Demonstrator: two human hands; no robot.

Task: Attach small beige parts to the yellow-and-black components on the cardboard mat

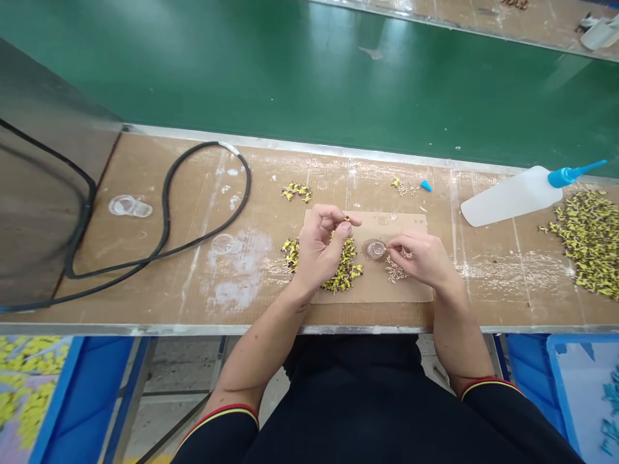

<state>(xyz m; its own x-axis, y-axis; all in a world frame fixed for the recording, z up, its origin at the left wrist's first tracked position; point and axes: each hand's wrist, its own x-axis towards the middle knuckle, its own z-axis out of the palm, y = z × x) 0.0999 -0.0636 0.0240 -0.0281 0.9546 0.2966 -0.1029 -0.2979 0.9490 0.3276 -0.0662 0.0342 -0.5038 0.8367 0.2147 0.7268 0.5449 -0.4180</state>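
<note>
My left hand [325, 248] pinches a small yellow and black piece [347, 220] between thumb and forefinger, above a pile of similar yellow and black pieces [341, 277]. My right hand [420, 256] is closed, its fingertips at the right edge of a small round dish [375, 250]; what they hold is too small to make out. Under and beside the right fingers lies a heap of tiny pale pink pieces [396, 272]. The dish and both piles rest on a cardboard sheet [377, 293].
Beyond the sheet lie a small yellow cluster [296, 191] and a blue cap [425, 185]. A white bottle with blue nozzle [515, 195] and a large yellow pile [592, 241] are at right. A black cable [167, 212] loops at left. Blue bins [556, 399] stand below the table.
</note>
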